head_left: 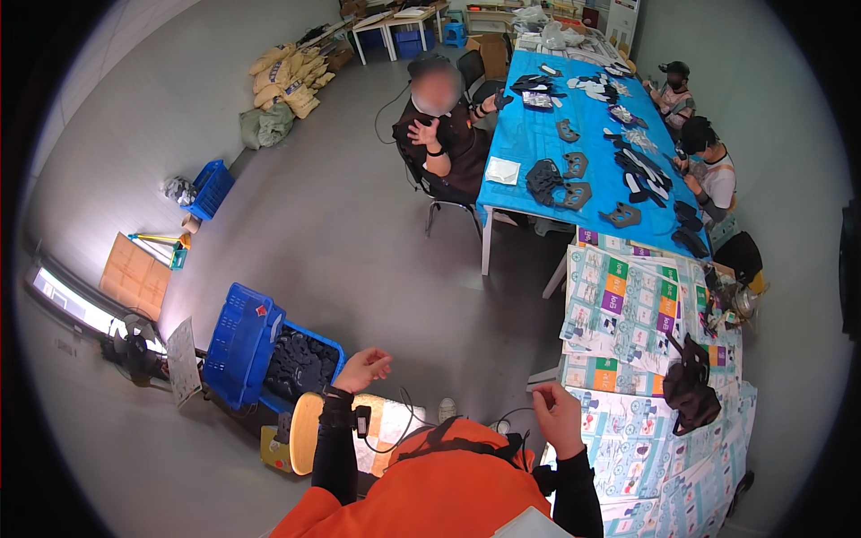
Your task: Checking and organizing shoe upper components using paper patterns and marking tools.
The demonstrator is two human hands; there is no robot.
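Observation:
My left hand (362,370) is raised over the yellow-rimmed chair (307,432), beside a blue crate (339,350) of dark pieces. Its fingers are loosely bent and apart, and nothing shows in them. On the other side, my right hand (560,420) hovers at the left edge of a table spread with printed sheets (619,421). Its fingers are also half curled, with no object visible between them. A black strap-like bundle (691,386) lies on those sheets, apart from my right hand.
Across from me, a seated person (448,134) raises one hand beside a blue-covered table (525,148) bearing dark shaped pieces (576,195). Two people (713,170) sit along its right side. Another blue crate (242,345) leans by the filled one. Sacks (291,76) lie against the wall.

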